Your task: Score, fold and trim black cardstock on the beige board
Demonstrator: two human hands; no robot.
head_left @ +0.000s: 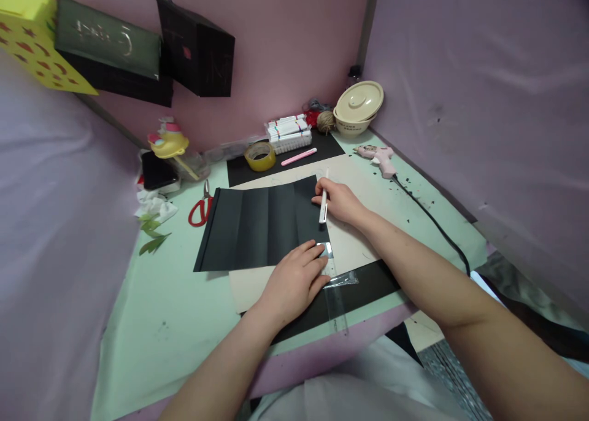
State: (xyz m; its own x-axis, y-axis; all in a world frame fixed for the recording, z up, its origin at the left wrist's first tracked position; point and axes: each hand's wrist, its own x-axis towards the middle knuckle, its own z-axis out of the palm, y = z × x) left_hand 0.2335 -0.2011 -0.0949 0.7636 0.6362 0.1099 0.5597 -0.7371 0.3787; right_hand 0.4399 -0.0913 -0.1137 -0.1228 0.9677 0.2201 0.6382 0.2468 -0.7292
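Observation:
My left hand [297, 280] lies flat, its fingers resting on the right part of a folded black paper sheet [253, 224] and on a clear ruler [335, 307]. The ruler runs from the sheet's right edge toward the table's front. Closed fingers of my right hand [340, 200] hold a slim white pen-shaped tool [323, 206], tilted over the sheet's right edge. Whether it is a pen or a knife, I cannot tell. Several upright creases cross the black sheet, and its left edge is folded into a narrow strip. Beneath it is a pale board [363, 243].
Red-handled scissors [201, 209] lie left of the sheet. Behind it are a tape roll [260, 156], a pink pen [299, 157] and a pack of markers [289, 134]. A pink glue gun [380, 158] trails its cord at right, near a lidded bowl [359, 108].

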